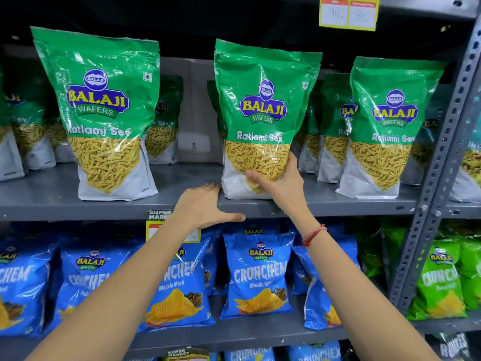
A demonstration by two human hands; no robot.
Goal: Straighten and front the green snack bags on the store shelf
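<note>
Three green Balaji Ratlami Sev bags stand upright at the front of the grey shelf (52, 204): a left bag (101, 113), a middle bag (263, 110) and a right bag (387, 131). More green bags (164, 121) stand further back. My right hand (281, 178) grips the lower right side of the middle bag, thumb across its front. My left hand (205, 204) rests on the shelf edge, fingertips touching the middle bag's lower left corner, thumb spread below the lip.
The shelf below holds blue Crunchem bags (257, 277) and green Crunchex bags (440, 280). A perforated grey upright (440, 162) frames the right side. Yellow price tags hang above (348, 13) and on the shelf lip (158, 217). Bare shelf lies between left and middle bags.
</note>
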